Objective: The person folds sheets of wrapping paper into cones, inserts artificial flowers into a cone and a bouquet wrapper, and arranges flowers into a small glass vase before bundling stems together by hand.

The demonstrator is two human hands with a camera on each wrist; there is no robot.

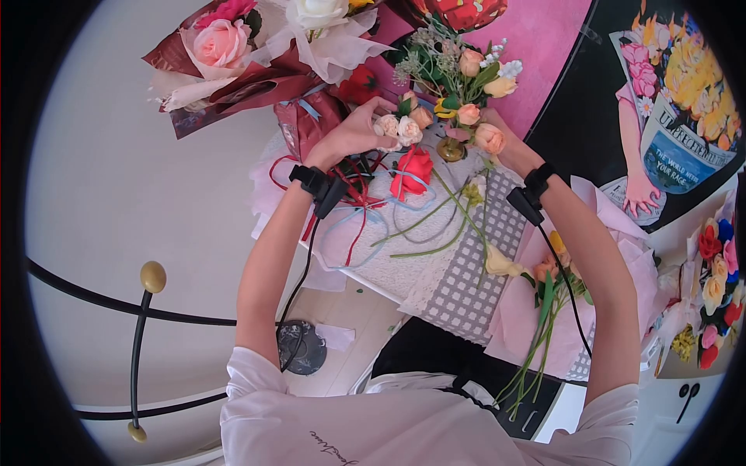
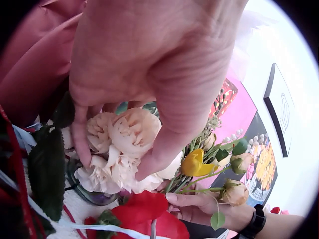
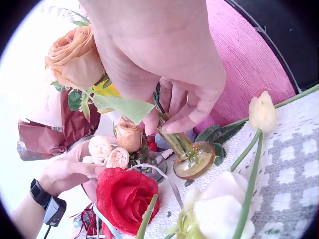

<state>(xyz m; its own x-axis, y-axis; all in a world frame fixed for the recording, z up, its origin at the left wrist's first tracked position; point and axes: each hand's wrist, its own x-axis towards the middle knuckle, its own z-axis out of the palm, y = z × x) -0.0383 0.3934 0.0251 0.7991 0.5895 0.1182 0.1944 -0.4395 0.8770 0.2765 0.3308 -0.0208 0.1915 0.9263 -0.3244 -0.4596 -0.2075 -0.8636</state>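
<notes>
My left hand (image 1: pixel 353 138) curls its thumb and fingers round a cluster of cream flowers (image 2: pixel 130 132), low over a small glass vase (image 2: pixel 94 196). My right hand (image 3: pixel 164 59) pinches a bundle of green stems (image 3: pixel 172 139), whose lower ends stand in a round amber glass vase (image 3: pixel 195 162). Peach roses (image 1: pixel 490 138), a yellow tulip (image 2: pixel 197 163) and small white blossoms spread from that bundle. A red rose (image 3: pixel 127 199) lies just in front of the two vases. Part of the left fingers is hidden behind the blooms.
Wrapped bouquets (image 1: pixel 221 46) stand at the back left. Red and blue ribbons (image 1: pixel 361 210) tangle by the red rose. Loose stems and a cream flower (image 1: pixel 501 262) lie on the grey checked cloth (image 1: pixel 458 299). More flowers rest on pink paper (image 1: pixel 513 318) at the right.
</notes>
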